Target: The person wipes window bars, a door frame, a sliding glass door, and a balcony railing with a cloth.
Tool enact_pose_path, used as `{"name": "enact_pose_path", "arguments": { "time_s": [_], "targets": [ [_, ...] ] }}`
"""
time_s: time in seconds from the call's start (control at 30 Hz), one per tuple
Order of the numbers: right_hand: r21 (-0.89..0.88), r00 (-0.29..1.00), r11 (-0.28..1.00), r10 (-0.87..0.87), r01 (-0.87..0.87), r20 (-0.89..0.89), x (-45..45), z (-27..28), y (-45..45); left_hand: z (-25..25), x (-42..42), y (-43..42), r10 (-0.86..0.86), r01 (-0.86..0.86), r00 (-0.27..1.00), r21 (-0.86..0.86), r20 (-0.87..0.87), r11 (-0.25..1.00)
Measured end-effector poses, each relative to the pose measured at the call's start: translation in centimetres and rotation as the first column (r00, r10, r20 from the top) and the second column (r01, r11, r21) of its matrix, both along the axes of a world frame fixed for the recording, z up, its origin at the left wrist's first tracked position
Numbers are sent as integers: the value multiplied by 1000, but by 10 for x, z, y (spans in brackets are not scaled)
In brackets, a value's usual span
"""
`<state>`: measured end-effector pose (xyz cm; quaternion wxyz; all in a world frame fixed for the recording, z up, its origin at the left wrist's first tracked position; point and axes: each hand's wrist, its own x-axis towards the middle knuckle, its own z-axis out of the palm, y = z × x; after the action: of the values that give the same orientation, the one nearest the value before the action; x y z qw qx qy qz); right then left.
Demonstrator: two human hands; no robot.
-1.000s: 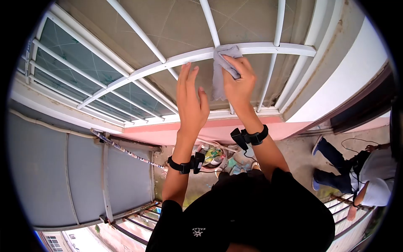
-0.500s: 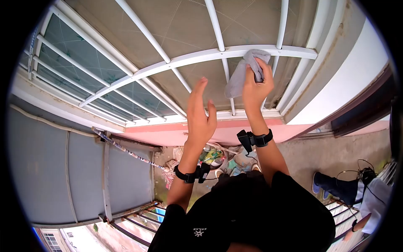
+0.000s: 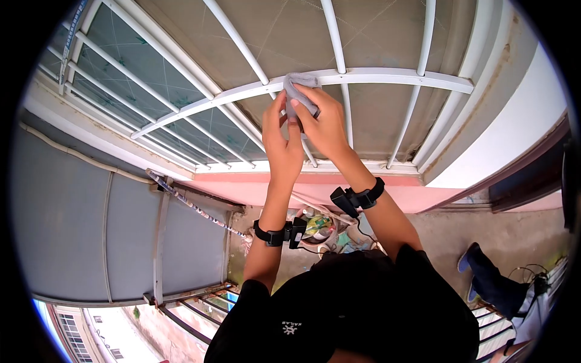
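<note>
A grey cloth [image 3: 301, 80] is draped over the curved white crossbar [image 3: 236, 94] of a window grille. My right hand [image 3: 327, 124] is closed on the cloth, pressing it against the bar. My left hand [image 3: 283, 142] meets it from the left, its fingers and thumb curled at the cloth's left and lower edge, around the place where an upright bar crosses. Parts of the left fingertips are hidden behind the cloth and bar. Each wrist wears a black strap with a small black box.
White upright bars [image 3: 336, 36] stand before the window panes. A patterned pole [image 3: 193, 210] leans at the left near a grey panel [image 3: 66, 212]. Bottles and clutter [image 3: 319, 227] lie by the pink wall below. Another person [image 3: 499, 290] is at the lower right, near black railings.
My right hand has slid the cloth leftward along the crossbar. My left hand, formerly open and apart, has come up to the cloth and curled around it. The view has shifted slightly.
</note>
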<state>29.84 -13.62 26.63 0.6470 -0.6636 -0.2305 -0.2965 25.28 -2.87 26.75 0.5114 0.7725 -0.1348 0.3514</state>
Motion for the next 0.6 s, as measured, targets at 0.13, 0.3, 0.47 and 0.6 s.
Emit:
{"name": "enact_pose_path", "arguments": {
  "time_s": [0.13, 0.3, 0.47, 0.6],
  "targets": [
    [40, 950, 960, 279, -276, -139, 3, 12, 0, 5, 8, -1, 224, -234, 972, 172, 76, 957],
    [71, 851, 882, 469, -466, -236, -5, 22, -27, 5, 28, -9, 291, -321, 934, 131, 208, 938],
    [44, 895, 911, 412, -411, -171, -2, 17, -52, 28, 36, 13, 396, -427, 893, 122, 216, 896],
    [-4, 908, 915, 399, -403, -132, 2, 12, -48, 28, 43, 29, 423, -451, 873, 72, 242, 890]
  ]
}}
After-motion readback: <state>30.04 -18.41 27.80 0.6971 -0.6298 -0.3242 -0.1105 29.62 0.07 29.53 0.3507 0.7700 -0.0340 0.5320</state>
